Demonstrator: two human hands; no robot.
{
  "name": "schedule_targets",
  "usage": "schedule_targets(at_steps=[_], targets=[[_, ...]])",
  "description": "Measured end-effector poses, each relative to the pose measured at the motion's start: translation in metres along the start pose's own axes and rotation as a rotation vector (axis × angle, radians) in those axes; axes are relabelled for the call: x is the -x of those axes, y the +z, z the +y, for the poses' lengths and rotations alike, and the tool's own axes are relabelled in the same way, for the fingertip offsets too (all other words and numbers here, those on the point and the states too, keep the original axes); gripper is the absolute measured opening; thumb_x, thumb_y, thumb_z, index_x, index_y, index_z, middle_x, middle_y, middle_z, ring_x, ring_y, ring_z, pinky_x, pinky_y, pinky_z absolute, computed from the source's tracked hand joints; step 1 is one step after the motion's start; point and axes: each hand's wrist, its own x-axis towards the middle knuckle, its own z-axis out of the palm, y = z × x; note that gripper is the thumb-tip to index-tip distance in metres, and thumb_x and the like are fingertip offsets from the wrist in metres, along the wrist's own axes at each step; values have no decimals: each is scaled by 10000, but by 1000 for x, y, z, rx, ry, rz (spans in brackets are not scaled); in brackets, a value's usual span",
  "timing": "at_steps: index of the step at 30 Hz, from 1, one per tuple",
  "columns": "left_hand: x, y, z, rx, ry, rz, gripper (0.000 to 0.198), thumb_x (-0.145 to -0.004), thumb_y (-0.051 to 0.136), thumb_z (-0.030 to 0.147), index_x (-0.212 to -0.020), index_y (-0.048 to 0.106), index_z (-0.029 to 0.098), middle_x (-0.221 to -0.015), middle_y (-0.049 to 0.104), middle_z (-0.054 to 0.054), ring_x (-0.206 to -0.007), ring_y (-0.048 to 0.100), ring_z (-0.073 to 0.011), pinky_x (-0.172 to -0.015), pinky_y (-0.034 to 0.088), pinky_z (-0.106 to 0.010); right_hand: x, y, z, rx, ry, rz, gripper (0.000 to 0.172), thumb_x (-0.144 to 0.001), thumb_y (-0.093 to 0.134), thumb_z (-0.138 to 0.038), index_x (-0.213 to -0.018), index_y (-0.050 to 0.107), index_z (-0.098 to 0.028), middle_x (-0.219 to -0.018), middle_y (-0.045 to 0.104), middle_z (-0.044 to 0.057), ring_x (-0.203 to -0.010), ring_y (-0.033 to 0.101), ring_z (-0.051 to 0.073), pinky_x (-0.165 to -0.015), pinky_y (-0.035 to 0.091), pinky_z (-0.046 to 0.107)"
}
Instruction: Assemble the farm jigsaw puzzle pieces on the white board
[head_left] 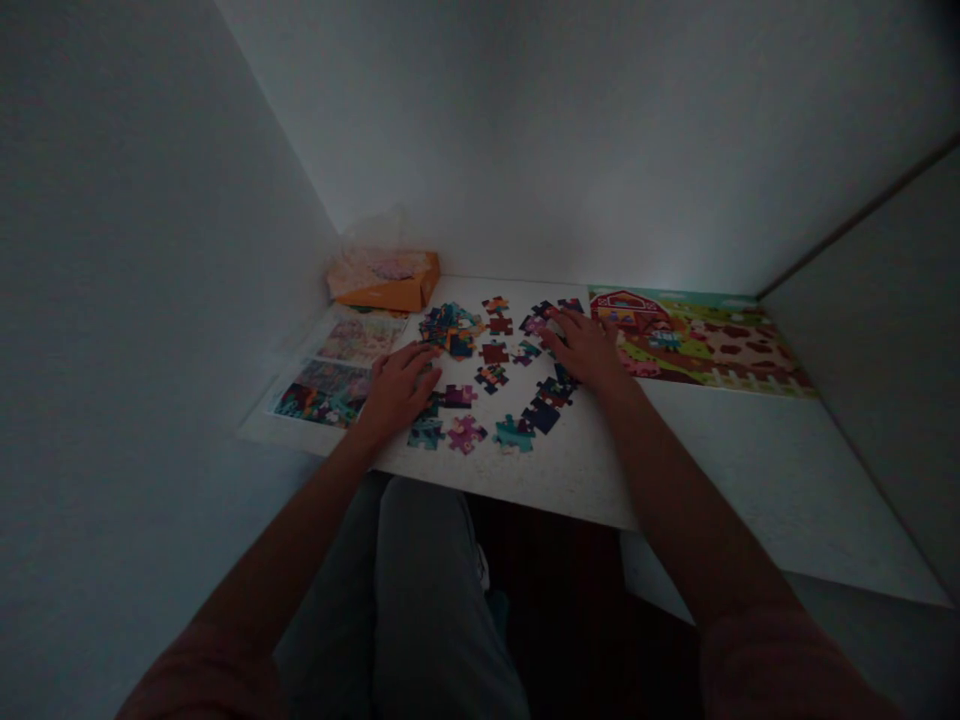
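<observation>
With your left hand (401,392) and right hand (586,350) palm-down, fingers loosely bent and any grip impossible to tell, careless sliding of either could overlap the puzzle pieces (494,352) between them or push those nearer you off the surface (577,475).

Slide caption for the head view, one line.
Left hand and right hand among loose jigsaw pieces on a white table, with an orange box and a farm picture nearby.

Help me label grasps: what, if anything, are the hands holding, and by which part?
It cannot be told: the left hand and right hand are at loose puzzle pieces, but the dim picture hides any grip.
</observation>
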Motion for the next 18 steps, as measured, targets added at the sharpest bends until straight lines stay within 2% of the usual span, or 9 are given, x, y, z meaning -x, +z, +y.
schedule_targets(at_steps=[4,8,11,13,16,18], targets=[[3,-4,7,-14,76,-53,735,-1243,468,698,-1961,563,572,-2037,552,32,-1924,490,-315,-1589,373,-628,3,-2,-2,1,-26,33,803,-1336,263,-620,-1912,677,-244,-2007,579,220,-1858,497,397,-1524,213,698],[31,-3,13,-3,54,-21,755,-1264,467,660,-2006,499,526,-2071,490,16,-1952,442,-320,-1599,364,-640,3,-1,-1,-11,-51,65,700,-1350,339,-533,-1851,727,-236,-1965,638,209,-1842,535,366,-1526,227,652],[58,6,13,-14,20,3,777,-1255,543,655,-1998,524,429,-2070,499,-56,-1959,427,-388,-1616,314,-728,-1,4,1,-16,-67,93,630,-1337,415,-485,-1777,768,-205,-1917,695,199,-1825,568,373,-1530,256,665],[70,13,11,-12,-2,14,783,-1245,594,659,-1973,562,372,-2054,527,-103,-1945,444,-448,-1594,340,-787,-3,8,3,-5,-87,82,589,-1320,472,-492,-1738,788,-223,-1914,700,187,-1819,581,386,-1523,290,690],[75,19,10,13,19,21,761,-1233,646,665,-1931,607,364,-2035,557,-110,-1931,459,-493,-1571,378,-820,-5,11,6,-1,-130,71,552,-1304,519,-512,-1698,814,-264,-1924,687,180,-1834,568,405,-1500,344,717],[73,20,11,31,44,17,761,-1226,663,676,-1927,602,387,-2042,548,-93,-1944,437,-483,-1582,363,-817,-5,12,7,3,-140,80,553,-1301,529,-519,-1703,818,-273,-1947,658,189,-1860,537,417,-1490,365,723]])
